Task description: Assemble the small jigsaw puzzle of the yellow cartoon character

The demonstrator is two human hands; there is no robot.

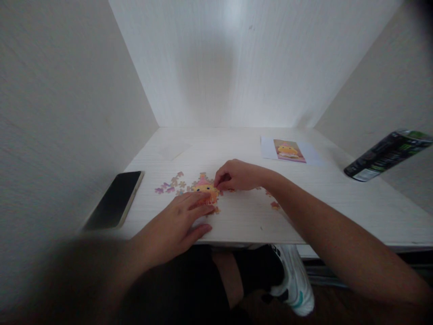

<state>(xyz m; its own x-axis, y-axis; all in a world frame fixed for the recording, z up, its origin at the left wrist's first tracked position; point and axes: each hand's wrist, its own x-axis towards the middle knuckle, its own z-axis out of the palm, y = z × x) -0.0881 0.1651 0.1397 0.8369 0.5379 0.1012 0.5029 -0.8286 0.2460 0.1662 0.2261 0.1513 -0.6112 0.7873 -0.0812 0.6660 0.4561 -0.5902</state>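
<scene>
A partly joined jigsaw puzzle (210,197), showing a yellow figure with dark eyes and a pink hat, lies flat on the white table. My left hand (181,219) rests over its lower left part, fingers stretched out and slightly apart, covering some of it. At the puzzle's right edge, my right hand (233,175) pinches a jigsaw piece, largely hidden by the fingertips. Several loose puzzle pieces (173,182) lie left of the puzzle. More loose pieces (274,205) lie on the right, partly behind my right forearm.
A dark-screened phone (115,198) lies at the left table edge. A printed picture (289,150) of the same figure is at the back right. Farther right stands a black can (385,155). Pale panels enclose the table (237,225) at the back and sides.
</scene>
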